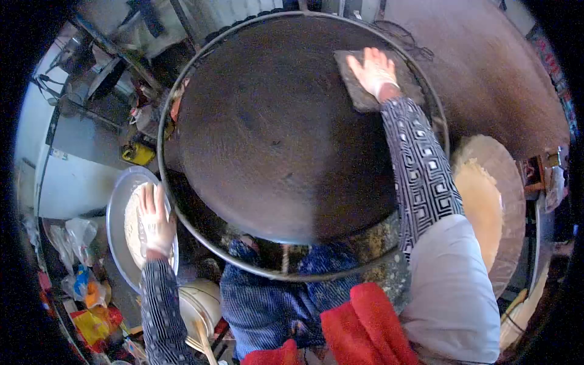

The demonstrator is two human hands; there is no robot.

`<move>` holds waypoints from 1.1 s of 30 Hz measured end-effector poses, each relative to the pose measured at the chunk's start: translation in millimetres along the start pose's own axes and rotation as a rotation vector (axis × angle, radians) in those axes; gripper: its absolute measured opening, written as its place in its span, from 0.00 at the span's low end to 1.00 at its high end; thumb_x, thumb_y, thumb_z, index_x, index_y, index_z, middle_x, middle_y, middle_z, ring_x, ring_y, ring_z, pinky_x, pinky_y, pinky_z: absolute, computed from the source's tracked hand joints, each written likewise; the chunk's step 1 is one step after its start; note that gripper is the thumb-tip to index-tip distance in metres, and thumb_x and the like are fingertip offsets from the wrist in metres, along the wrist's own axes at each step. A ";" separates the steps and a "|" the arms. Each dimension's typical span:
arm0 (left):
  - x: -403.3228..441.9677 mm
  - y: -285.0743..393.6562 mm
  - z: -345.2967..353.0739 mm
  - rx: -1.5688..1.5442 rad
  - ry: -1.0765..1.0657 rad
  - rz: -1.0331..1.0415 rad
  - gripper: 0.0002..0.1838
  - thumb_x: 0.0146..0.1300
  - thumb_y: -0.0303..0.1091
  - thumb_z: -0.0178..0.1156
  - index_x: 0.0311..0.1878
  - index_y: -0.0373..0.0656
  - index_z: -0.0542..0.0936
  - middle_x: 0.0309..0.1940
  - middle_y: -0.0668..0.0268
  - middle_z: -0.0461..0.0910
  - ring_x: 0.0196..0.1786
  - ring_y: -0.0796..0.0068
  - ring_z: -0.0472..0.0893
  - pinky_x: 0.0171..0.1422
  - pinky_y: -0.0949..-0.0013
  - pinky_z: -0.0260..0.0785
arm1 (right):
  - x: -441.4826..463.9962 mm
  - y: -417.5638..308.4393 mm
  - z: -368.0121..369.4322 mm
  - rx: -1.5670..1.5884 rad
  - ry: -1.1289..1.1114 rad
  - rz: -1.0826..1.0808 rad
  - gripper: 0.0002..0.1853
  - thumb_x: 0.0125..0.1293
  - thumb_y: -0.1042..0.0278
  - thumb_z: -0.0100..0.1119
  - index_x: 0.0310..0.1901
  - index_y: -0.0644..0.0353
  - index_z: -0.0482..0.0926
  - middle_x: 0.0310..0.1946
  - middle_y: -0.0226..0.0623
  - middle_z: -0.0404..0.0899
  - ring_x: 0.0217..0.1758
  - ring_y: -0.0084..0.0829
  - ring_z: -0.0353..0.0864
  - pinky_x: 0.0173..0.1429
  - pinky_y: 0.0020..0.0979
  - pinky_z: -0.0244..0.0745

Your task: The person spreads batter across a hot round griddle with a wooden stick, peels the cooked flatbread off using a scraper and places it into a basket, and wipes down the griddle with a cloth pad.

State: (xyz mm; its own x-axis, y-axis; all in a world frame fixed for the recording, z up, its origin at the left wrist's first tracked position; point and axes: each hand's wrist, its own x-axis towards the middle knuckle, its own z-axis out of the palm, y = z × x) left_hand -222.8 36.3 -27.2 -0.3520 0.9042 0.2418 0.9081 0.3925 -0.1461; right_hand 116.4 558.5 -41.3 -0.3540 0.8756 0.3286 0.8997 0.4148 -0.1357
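Observation:
A large round dark griddle (274,134) with a metal ring around it fills the middle of the view. At its far right, my right hand (374,72) lies flat on a dark square cloth pad (353,85), fingers stretched and a little apart. On the left, my left hand (156,222) is over a basin (114,228) of pale dough or batter (131,225). Its fingers are extended, and whether it touches the contents I cannot tell. Both hands look whitish, as if in thin gloves.
To the right, pale flat sheets (480,204) lie on a large round tray (514,219). A whitish bucket (204,298) with a wooden-handled tool (205,344) stands low left. Plastic bags (82,240) and a yellow container (138,153) are at the left.

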 end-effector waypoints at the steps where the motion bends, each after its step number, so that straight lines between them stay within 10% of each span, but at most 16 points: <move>1: 16.5 -0.7 -0.1 0.130 -0.063 0.129 0.36 0.52 0.23 0.64 0.68 0.40 0.67 0.72 0.49 0.58 0.74 0.43 0.57 0.80 0.46 0.49 | -18.2 21.2 -15.9 0.012 -0.079 0.041 0.44 0.70 0.31 0.37 0.74 0.63 0.58 0.76 0.47 0.55 0.80 0.43 0.49 0.80 0.50 0.40; 3: 22.0 -7.2 49.1 -0.145 -0.196 0.051 0.22 0.54 0.31 0.65 0.55 0.43 0.80 0.60 0.53 0.73 0.66 0.52 0.68 0.79 0.46 0.49 | -57.0 51.7 -32.5 -0.012 -0.097 0.043 0.43 0.71 0.32 0.36 0.74 0.62 0.56 0.77 0.46 0.53 0.81 0.43 0.47 0.81 0.49 0.39; 6: -3.3 54.6 7.7 0.393 -0.479 0.448 0.13 0.60 0.51 0.59 0.26 0.60 0.87 0.29 0.67 0.84 0.50 0.66 0.79 0.70 0.58 0.58 | -120.0 70.5 -50.7 -0.096 -0.137 0.034 0.44 0.73 0.32 0.32 0.76 0.62 0.51 0.79 0.45 0.49 0.82 0.43 0.45 0.82 0.49 0.36; 9: -40.8 124.3 -28.1 0.331 -0.580 0.469 0.09 0.56 0.48 0.61 0.31 0.61 0.88 0.25 0.70 0.84 0.36 0.68 0.83 0.44 0.58 0.66 | -181.1 45.1 -71.9 -0.143 -0.137 0.056 0.44 0.73 0.33 0.32 0.76 0.63 0.50 0.79 0.45 0.49 0.82 0.43 0.46 0.81 0.52 0.35; 13: -90.3 260.0 -67.1 -0.273 -0.469 0.325 0.15 0.55 0.52 0.63 0.25 0.52 0.85 0.21 0.62 0.81 0.31 0.59 0.83 0.35 0.53 0.70 | -245.4 -12.8 -63.3 -0.116 -0.015 -0.002 0.42 0.73 0.35 0.35 0.75 0.64 0.55 0.77 0.47 0.53 0.81 0.45 0.49 0.80 0.56 0.35; 15: -102.3 315.9 -95.5 -0.567 -0.412 0.315 0.16 0.58 0.50 0.63 0.37 0.48 0.81 0.30 0.57 0.82 0.36 0.54 0.82 0.43 0.48 0.72 | -265.1 -59.6 -74.5 -0.133 -0.124 -0.030 0.43 0.73 0.34 0.31 0.76 0.65 0.51 0.79 0.47 0.47 0.82 0.46 0.43 0.80 0.56 0.30; 16: -125.1 326.2 -84.8 -0.724 0.040 0.496 0.17 0.60 0.49 0.62 0.42 0.45 0.79 0.42 0.52 0.80 0.47 0.51 0.79 0.50 0.51 0.71 | -270.5 -80.7 -78.0 -0.103 -0.149 -0.055 0.43 0.73 0.35 0.30 0.76 0.65 0.50 0.79 0.47 0.47 0.82 0.46 0.42 0.80 0.57 0.29; 17: -138.4 334.6 -100.0 -0.758 -0.411 0.587 0.19 0.62 0.48 0.61 0.48 0.43 0.78 0.49 0.50 0.76 0.55 0.48 0.75 0.58 0.53 0.68 | -274.5 -93.0 -79.2 -0.067 -0.179 -0.084 0.43 0.73 0.35 0.30 0.76 0.65 0.50 0.79 0.47 0.47 0.82 0.47 0.42 0.80 0.57 0.29; 23: -157.4 212.7 -76.4 -1.068 0.206 -0.025 0.23 0.62 0.34 0.66 0.58 0.36 0.74 0.53 0.49 0.76 0.55 0.50 0.77 0.64 0.55 0.69 | -279.4 -179.4 -76.6 -0.014 -0.217 -0.131 0.43 0.73 0.35 0.30 0.76 0.65 0.50 0.79 0.48 0.45 0.82 0.47 0.41 0.80 0.57 0.28; 27: -138.0 168.0 -60.3 -1.552 0.081 -0.456 0.31 0.73 0.43 0.57 0.73 0.39 0.61 0.59 0.57 0.73 0.59 0.64 0.75 0.64 0.62 0.70 | -284.0 -242.5 -73.9 0.033 -0.234 -0.231 0.44 0.72 0.35 0.33 0.76 0.65 0.51 0.79 0.47 0.47 0.82 0.46 0.42 0.80 0.58 0.29; 31: -116.1 147.8 -54.5 -2.011 0.004 -0.955 0.25 0.70 0.50 0.60 0.63 0.44 0.72 0.53 0.63 0.78 0.52 0.69 0.79 0.46 0.64 0.77 | -310.4 -309.8 -89.8 0.133 -0.290 -0.406 0.43 0.72 0.35 0.33 0.75 0.64 0.54 0.79 0.46 0.49 0.82 0.46 0.43 0.80 0.58 0.29; 33: -125.3 135.0 -30.3 -2.299 -0.157 -0.788 0.29 0.70 0.45 0.62 0.66 0.40 0.68 0.51 0.66 0.79 0.45 0.74 0.81 0.44 0.68 0.78 | -335.4 -324.2 -77.1 0.267 -0.239 -0.456 0.41 0.74 0.36 0.31 0.74 0.66 0.57 0.78 0.46 0.52 0.82 0.46 0.44 0.81 0.57 0.28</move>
State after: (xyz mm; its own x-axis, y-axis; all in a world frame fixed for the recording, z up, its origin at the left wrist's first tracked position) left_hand -49.2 -29.1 -48.2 -0.5095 0.7881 -0.3455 -0.6652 -0.1060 0.7391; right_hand -36.9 111.3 -35.4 -0.7665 0.6124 0.1935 0.5580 0.7842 -0.2716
